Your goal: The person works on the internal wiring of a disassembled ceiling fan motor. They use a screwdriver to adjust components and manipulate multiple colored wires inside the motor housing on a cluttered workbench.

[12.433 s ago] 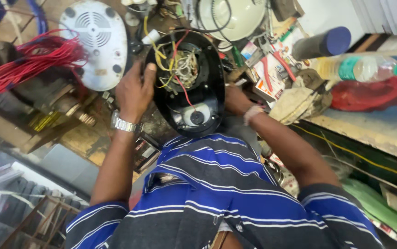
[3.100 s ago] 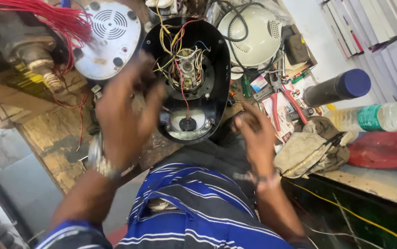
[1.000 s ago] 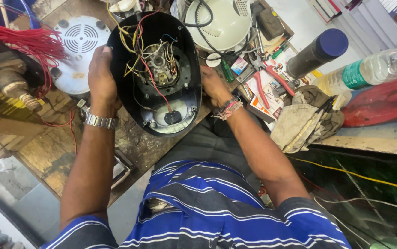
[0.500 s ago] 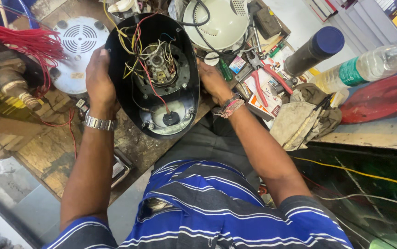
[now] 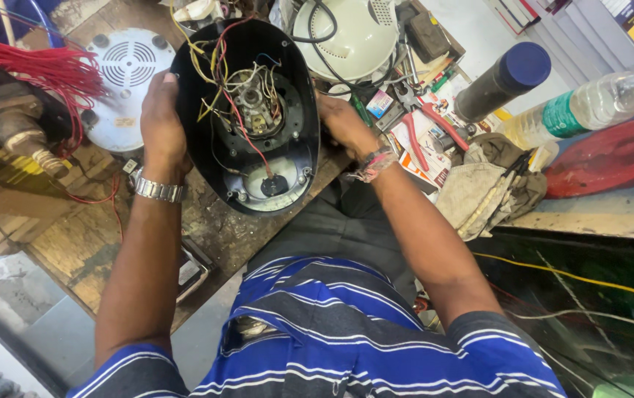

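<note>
Open black appliance housing (image 5: 247, 118) stands tilted at the worktop's (image 5: 214, 228) near edge, long axis running away from me, my left hand (image 5: 160, 118) and right hand (image 5: 340, 121) gripping its 2 sides, equally near.

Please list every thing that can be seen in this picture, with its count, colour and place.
appliance housing: one, black, open, wires inside, centre, between both hands
round vented cover: one, white, on the bench left of the housing
wire bundle: one, red, far left
cream appliance body: one, top centre, black cord on it
pliers: one, red handles, right of the housing
spray can: one, dark with blue cap, upper right
plastic bottle: one, clear, green label, far right
cloth: one, beige, right bench edge
left hand: on the housing's left rim, metal wristwatch
right hand: on the housing's right rim, thread wristband
</note>
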